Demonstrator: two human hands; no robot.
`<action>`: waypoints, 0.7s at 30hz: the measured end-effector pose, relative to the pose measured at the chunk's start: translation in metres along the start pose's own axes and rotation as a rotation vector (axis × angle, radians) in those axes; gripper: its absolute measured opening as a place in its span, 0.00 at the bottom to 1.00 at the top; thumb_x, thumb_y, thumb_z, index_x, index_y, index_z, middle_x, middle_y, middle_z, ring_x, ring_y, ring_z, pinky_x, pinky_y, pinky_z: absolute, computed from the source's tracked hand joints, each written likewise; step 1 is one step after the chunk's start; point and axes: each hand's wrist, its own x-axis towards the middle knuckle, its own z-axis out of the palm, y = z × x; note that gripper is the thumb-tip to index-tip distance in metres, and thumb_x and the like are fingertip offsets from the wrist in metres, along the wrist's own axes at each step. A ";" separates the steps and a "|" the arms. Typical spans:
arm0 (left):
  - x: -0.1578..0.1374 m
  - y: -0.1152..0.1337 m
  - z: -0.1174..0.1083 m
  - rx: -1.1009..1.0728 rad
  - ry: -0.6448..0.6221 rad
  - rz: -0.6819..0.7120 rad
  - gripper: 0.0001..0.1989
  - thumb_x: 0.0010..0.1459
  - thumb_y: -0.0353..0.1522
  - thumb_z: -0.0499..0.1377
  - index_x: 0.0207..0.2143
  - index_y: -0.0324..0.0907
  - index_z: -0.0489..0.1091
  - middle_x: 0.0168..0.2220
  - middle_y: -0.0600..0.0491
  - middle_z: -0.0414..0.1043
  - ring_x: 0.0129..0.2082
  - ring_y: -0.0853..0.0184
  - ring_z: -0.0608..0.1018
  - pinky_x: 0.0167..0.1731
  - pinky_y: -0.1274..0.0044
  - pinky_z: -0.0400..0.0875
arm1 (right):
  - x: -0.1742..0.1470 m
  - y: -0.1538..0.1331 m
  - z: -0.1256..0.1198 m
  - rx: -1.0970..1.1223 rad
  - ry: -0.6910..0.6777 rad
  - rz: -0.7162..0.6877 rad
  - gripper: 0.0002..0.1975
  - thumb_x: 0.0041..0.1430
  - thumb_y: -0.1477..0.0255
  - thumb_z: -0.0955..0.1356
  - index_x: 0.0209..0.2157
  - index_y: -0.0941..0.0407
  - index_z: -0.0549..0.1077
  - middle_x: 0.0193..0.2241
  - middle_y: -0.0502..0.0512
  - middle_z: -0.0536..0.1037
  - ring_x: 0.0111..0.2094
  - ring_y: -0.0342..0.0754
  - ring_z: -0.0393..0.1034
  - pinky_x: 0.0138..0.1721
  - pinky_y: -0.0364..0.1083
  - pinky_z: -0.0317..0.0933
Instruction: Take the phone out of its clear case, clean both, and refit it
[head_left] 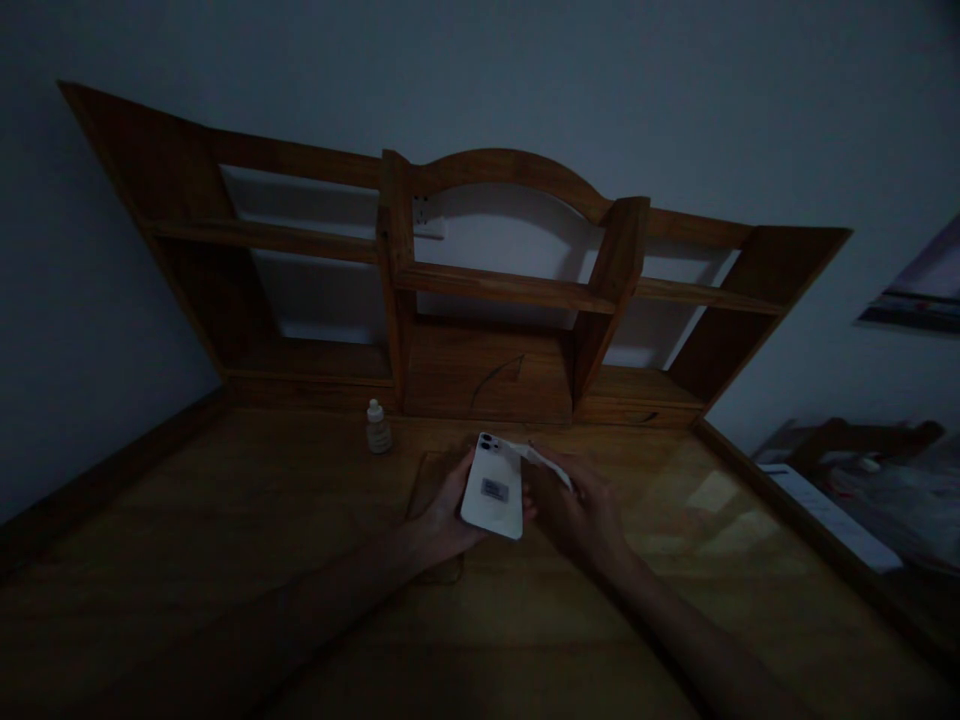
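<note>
— What do we have nearest us?

— Our two forearms come up from the bottom edge and meet over the wooden desk [225,520]. Our left hand [442,520] cups a white phone [495,488] from beneath and from its left side, fingers curled around it, back face up, camera end pointing away from us.

— And the long axis?

— It runs nearly straight away from us, leaning slightly left at the far end. Our right hand [577,510] sits just to the phone's right, touching its edge, and its fingers pinch a thin white strip [544,462] that reaches toward the phone's far right corner. In this dim light we cannot tell whether the strip is stuck to the phone or only lies against it.

— So which hand is nearer?

— Both touch it; the left bears it, the right works at the side.

— Farther off?

— A small bottle [379,427] stands on the desk, left of the phone and well apart. Behind it rises the shelf unit [502,290].
</note>
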 end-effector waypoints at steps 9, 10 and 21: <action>-0.004 0.001 -0.008 -0.104 0.003 0.066 0.21 0.68 0.42 0.47 0.46 0.32 0.68 0.37 0.43 0.73 0.35 0.60 0.76 0.39 0.68 0.70 | -0.004 -0.037 0.002 -0.016 -0.382 -0.220 0.20 0.66 0.74 0.60 0.59 0.53 0.65 0.57 0.56 0.70 0.58 0.49 0.65 0.59 0.55 0.60; -0.004 0.001 -0.006 -0.105 0.006 0.058 0.21 0.68 0.41 0.47 0.45 0.31 0.68 0.36 0.43 0.73 0.34 0.60 0.76 0.38 0.69 0.71 | -0.004 -0.038 0.002 -0.030 -0.390 -0.236 0.20 0.67 0.74 0.60 0.59 0.53 0.65 0.58 0.57 0.70 0.59 0.49 0.64 0.60 0.55 0.60; -0.004 0.000 -0.005 -0.028 0.077 -0.029 0.20 0.66 0.37 0.49 0.25 0.34 0.66 0.19 0.49 0.66 0.16 0.72 0.67 0.19 0.81 0.62 | -0.008 -0.045 0.012 -0.452 -0.547 -0.664 0.30 0.64 0.77 0.58 0.66 0.65 0.46 0.67 0.61 0.50 0.68 0.50 0.41 0.66 0.53 0.46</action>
